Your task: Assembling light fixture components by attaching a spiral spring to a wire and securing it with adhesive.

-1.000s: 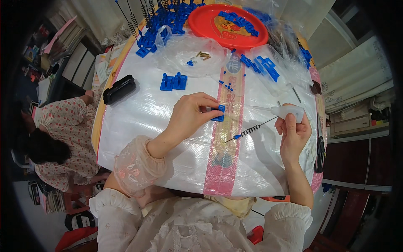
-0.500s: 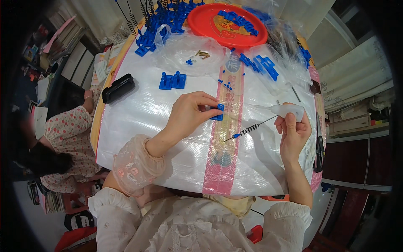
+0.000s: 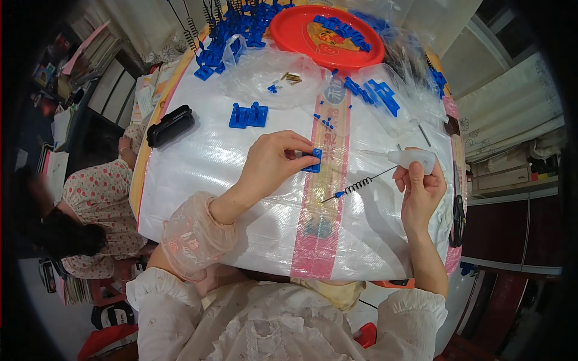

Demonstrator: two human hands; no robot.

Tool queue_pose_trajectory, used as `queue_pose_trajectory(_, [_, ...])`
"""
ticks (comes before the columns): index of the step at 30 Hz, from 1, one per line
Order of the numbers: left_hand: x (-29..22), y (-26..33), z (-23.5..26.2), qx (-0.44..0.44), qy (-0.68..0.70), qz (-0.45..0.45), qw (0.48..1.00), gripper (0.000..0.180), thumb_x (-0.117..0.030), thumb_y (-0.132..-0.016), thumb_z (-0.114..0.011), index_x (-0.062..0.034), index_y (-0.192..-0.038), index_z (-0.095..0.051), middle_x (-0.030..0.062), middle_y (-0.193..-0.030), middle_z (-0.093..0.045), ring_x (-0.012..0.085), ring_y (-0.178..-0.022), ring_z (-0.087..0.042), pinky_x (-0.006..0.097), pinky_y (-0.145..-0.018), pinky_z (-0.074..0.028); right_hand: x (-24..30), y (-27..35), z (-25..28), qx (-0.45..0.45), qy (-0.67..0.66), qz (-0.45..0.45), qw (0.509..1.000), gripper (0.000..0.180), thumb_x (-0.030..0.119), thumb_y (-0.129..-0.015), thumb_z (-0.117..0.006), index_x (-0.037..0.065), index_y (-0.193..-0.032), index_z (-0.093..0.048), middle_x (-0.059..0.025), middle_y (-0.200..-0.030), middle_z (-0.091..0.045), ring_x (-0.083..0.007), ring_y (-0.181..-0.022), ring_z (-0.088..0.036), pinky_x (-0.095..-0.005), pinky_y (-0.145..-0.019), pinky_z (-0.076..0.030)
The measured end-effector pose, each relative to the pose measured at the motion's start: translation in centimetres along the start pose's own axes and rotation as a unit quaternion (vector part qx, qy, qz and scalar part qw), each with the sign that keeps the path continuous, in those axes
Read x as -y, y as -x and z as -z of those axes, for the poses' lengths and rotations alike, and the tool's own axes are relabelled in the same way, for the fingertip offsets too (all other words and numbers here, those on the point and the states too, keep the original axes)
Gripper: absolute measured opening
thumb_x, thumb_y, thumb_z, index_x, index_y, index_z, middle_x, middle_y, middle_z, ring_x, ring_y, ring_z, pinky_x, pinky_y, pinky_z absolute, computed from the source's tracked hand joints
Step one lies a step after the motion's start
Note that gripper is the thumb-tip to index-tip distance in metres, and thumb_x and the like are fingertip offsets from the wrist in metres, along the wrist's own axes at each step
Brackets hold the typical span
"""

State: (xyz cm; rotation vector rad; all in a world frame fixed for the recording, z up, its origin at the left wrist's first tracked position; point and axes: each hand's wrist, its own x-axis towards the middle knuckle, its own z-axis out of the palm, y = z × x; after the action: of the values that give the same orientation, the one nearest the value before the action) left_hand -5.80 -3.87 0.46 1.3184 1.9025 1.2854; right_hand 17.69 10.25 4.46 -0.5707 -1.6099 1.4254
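Pinching one small blue plastic piece with our left hand, fingers closed on it, piece resting on tabletop beside pink stripe. Our right hand grips one white tool, fingers wrapped around it; one thin rod with coiled spring also held there, blue tip down on tabletop. Farther out we count one blue double bracket, one black case, one red tray holding several blue parts, too many in heap to count. One other person sits at left.
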Motion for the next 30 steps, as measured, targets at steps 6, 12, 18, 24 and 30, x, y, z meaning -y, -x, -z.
queue_pose_trajectory(6, [0.15, 0.04, -0.06, -0.004, 0.01, 0.002, 1.0, 0.02, -0.008, -0.08, -0.081, -0.0037, -0.1, -0.078, 0.0053, -0.098, -0.073, 0.0096, -0.077, -0.063, 0.023, -0.068, -0.05, 0.07, 0.0, 0.02, -0.003, 0.006, -0.007, 1.0, 0.024, 0.016, -0.099, -0.064, -0.004, -0.111, -0.063, -0.0072, -0.083, -0.067, -0.0092, -0.064, -0.058, -0.022, -0.053, -0.039])
queue_pose_trajectory(12, [0.19, 0.0, -0.16, -0.008, 0.011, 0.002, 1.0, 0.02, -0.008, -0.08, -0.082, -0.004, -0.099, -0.078, 0.005, -0.097, -0.073, 0.0087, -0.075, -0.062, 0.022, -0.067, -0.049, 0.13, 0.06, 0.05, 0.007, 0.012, -0.004, 1.0, 0.026, 0.019, -0.099, -0.064, -0.004, -0.111, -0.062, -0.0071, -0.082, -0.067, -0.0081, -0.064, -0.057, -0.0214, -0.053, -0.039])
queue_pose_trajectory(18, [0.08, 0.07, -0.09, -0.007, 0.01, -0.003, 1.0, 0.02, -0.008, -0.08, -0.081, -0.0037, -0.099, -0.078, 0.005, -0.096, -0.073, 0.0086, -0.073, -0.061, 0.023, -0.066, -0.048, 0.3, 0.04, -0.08, -0.003, 0.023, -0.002, 1.0, 0.025, 0.02, -0.099, -0.065, -0.003, -0.109, -0.062, -0.007, -0.082, -0.068, -0.0083, -0.064, -0.058, -0.0212, -0.052, -0.039])
queue_pose_trajectory(24, [-0.02, 0.11, -0.04, -0.008, 0.006, -0.004, 1.0, 0.02, -0.008, -0.08, -0.081, -0.0037, -0.099, -0.078, 0.0051, -0.096, -0.073, 0.0089, -0.073, -0.061, 0.023, -0.066, -0.049, 0.26, 0.06, 0.14, 0.005, 0.022, 0.002, 1.0, 0.024, 0.02, -0.099, -0.065, -0.003, -0.108, -0.062, -0.007, -0.086, -0.068, -0.0093, -0.066, -0.061, -0.0214, -0.052, -0.039])
queue_pose_trajectory(30, [0.18, 0.1, -0.15, -0.006, 0.01, -0.002, 1.0, 0.02, -0.009, -0.08, -0.081, -0.0039, -0.099, -0.078, 0.005, -0.096, -0.073, 0.0093, -0.074, -0.062, 0.023, -0.067, -0.049, 0.09, 0.09, 0.26, 0.002, 0.019, -0.002, 1.0, 0.024, 0.02, -0.099, -0.065, -0.002, -0.109, -0.061, -0.0075, -0.086, -0.068, -0.0095, -0.066, -0.061, -0.0215, -0.051, -0.039])
